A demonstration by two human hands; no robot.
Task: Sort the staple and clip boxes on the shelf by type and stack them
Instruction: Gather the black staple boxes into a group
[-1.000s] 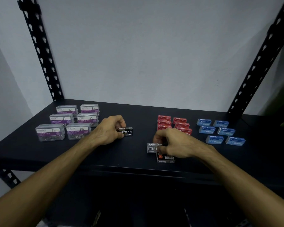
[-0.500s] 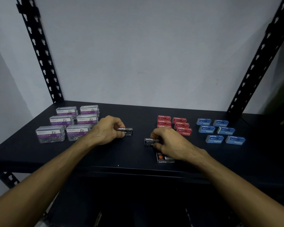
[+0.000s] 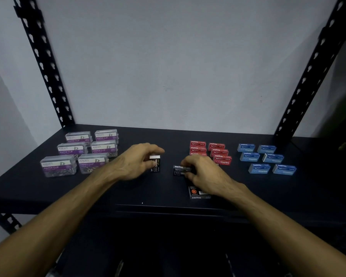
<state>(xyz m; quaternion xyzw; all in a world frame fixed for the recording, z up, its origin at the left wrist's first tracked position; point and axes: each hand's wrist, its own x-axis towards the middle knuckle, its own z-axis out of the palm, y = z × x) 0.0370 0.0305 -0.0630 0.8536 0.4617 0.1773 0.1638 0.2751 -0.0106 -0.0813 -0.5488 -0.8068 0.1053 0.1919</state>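
On the dark shelf (image 3: 128, 196) my left hand (image 3: 137, 160) grips a black staple box (image 3: 155, 164) that stands on end, its white end face up. To its right my right hand (image 3: 202, 172) holds a second black staple box (image 3: 180, 170) lying flat. A third black staple box (image 3: 198, 193) lies near the front edge, partly under my right wrist. Several clear paper clip boxes (image 3: 82, 150) stand at the left. Red staple boxes (image 3: 212, 151) and blue staple boxes (image 3: 266, 158) sit in groups at the right.
Black perforated uprights rise at the back left (image 3: 44, 62) and back right (image 3: 312, 68). A pale wall closes the back of the shelf. Below the front edge lies a dark lower level.
My left hand has tipped its black box from lying flat to standing on end. My right hand and its black box have shifted a little toward the back.
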